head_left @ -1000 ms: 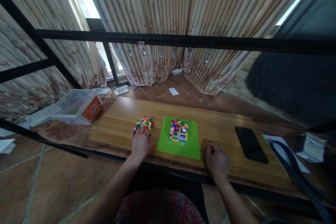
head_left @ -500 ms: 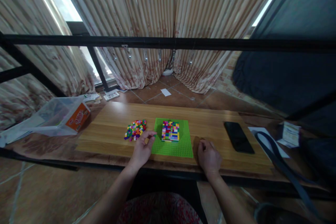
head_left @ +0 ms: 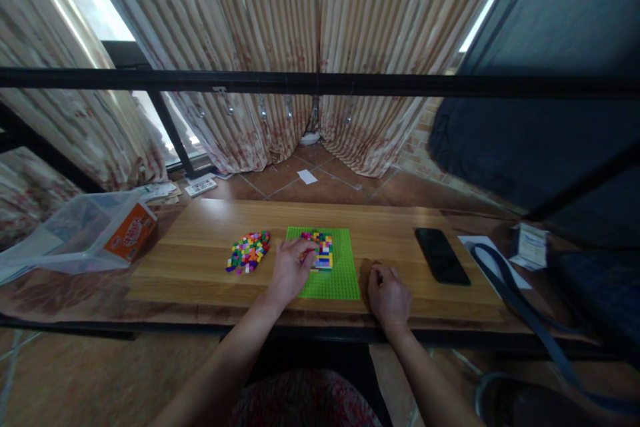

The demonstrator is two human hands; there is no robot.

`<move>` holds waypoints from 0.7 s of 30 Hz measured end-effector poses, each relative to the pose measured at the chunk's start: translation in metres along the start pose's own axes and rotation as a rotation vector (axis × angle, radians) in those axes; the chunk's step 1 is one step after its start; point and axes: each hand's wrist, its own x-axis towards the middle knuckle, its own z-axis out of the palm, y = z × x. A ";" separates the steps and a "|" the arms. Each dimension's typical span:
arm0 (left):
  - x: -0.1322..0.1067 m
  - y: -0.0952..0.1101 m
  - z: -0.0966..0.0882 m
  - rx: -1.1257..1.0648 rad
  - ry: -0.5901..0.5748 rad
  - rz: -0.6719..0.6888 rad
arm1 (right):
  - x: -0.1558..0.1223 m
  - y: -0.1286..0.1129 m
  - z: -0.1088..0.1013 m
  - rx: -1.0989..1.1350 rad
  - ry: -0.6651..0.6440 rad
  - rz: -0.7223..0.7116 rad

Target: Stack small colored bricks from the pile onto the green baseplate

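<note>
By pressing crookedly, the left hand [head_left: 291,269], its grip impossible to tell, could loosen blocks [head_left: 326,251] on the green board [head_left: 343,279].

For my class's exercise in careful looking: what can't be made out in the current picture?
All in the head view:
1. Left part of the brick block: hidden by the left hand.
2. Whether that hand holds anything: too small to tell.
3. Right hand, inside: hidden by its own curl.
4. Orange label, wording: too blurred.

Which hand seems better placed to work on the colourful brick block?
Probably the left hand: it's at the brick block and nearer the loose bricks. The right hand is curled beside the green baseplate.
</note>
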 end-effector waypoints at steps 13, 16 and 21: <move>0.009 0.003 0.020 0.087 -0.003 -0.049 | 0.000 0.000 -0.001 0.009 -0.014 -0.001; 0.009 0.002 0.022 0.066 0.032 -0.054 | 0.000 0.000 0.000 0.003 -0.010 0.006; 0.007 -0.002 0.028 0.011 0.095 -0.079 | 0.000 0.002 0.003 -0.005 -0.003 0.006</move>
